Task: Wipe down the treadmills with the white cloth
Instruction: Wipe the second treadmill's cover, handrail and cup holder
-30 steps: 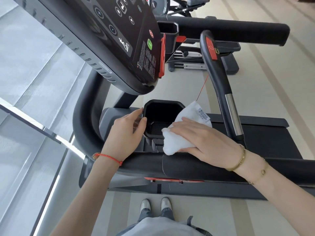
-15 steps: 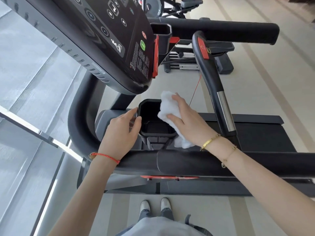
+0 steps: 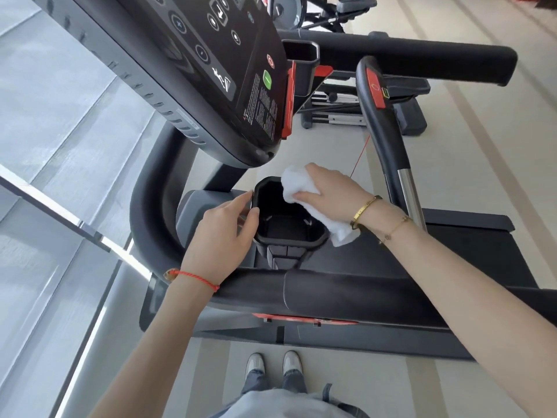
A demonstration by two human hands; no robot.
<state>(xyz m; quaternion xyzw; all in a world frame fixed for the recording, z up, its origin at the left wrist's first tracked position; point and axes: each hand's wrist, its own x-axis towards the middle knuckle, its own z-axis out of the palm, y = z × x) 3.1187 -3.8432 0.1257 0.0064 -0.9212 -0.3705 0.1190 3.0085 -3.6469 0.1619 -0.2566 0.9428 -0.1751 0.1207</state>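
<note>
I stand at the side of a black treadmill (image 3: 346,288), looking down over its padded handrail. A black cup holder (image 3: 286,233) sits below the console (image 3: 211,55). My right hand (image 3: 331,191) grips the white cloth (image 3: 297,184) and presses it on the holder's far right rim; the cloth's tail hangs past my wrist. My left hand (image 3: 223,230) rests on the holder's left rim, thumb and fingers curled round its edge.
A curved black grip with a red button and chrome section (image 3: 388,140) rises right of the holder. A thin red safety cord (image 3: 360,158) hangs behind my hand. Window glass (image 3: 60,146) is on the left. Other gym machines (image 3: 361,116) stand beyond.
My right hand has carried the cloth from the handrail by the holder's near right corner up along the right rim to its far edge. My left hand has stayed on the holder.
</note>
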